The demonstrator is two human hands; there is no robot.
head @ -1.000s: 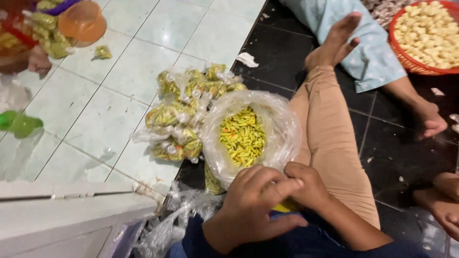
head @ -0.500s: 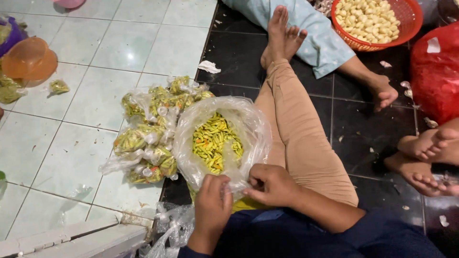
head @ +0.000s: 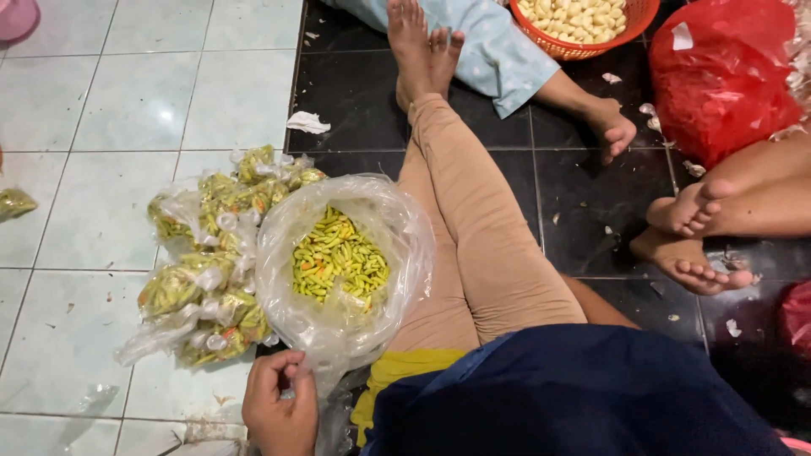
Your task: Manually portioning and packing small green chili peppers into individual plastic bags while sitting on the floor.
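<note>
L hand [head: 280, 411] pinches rim of open chili bag [head: 338, 262].

Left hand [head: 280, 412] low in view, fingers curled, apparently pinching. Right hand hidden beneath dark blue sleeve. Legs stretched forward, crossed at the ankles.

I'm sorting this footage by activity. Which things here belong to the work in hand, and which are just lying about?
In hand: left hand gripping the big clear bag of chillies; pile of small filled bags beside it.

Lying about: orange basket, red bag, paper scrap, stray small bag.
</note>
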